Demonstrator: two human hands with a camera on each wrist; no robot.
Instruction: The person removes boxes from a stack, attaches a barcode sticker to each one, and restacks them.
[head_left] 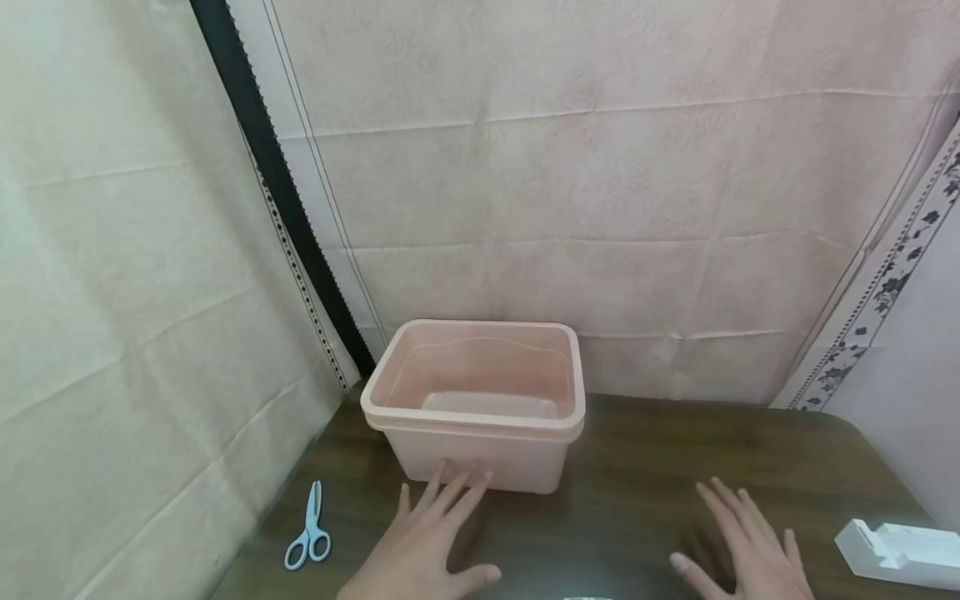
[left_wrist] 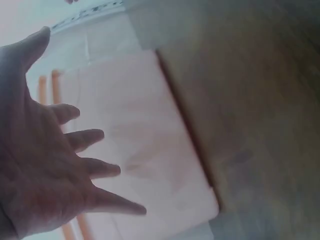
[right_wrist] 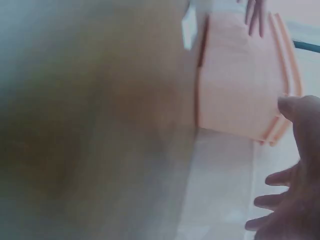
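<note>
A pale pink plastic bin (head_left: 480, 454) with a thick rim stands near the back of the dark wood table, and nothing shows inside it. My left hand (head_left: 431, 537) is spread in front of the bin, its fingertips overlapping the front wall in the head view. In the left wrist view the same hand (left_wrist: 50, 160) has straight, parted fingers beside the bin wall (left_wrist: 145, 130). Off to the right, my right hand (head_left: 742, 542) hovers over the table with fingers extended, holding nothing. The right wrist view shows this hand (right_wrist: 295, 185) apart from the bin (right_wrist: 240, 85).
Light blue scissors (head_left: 309, 529) lie left of my left hand. At the right edge sits a white block-like object (head_left: 900, 554) with a notched top. A sliver of something pale (head_left: 587, 597) shows at the bottom edge. Cloth curtains (head_left: 600, 208) enclose the table (head_left: 645, 450).
</note>
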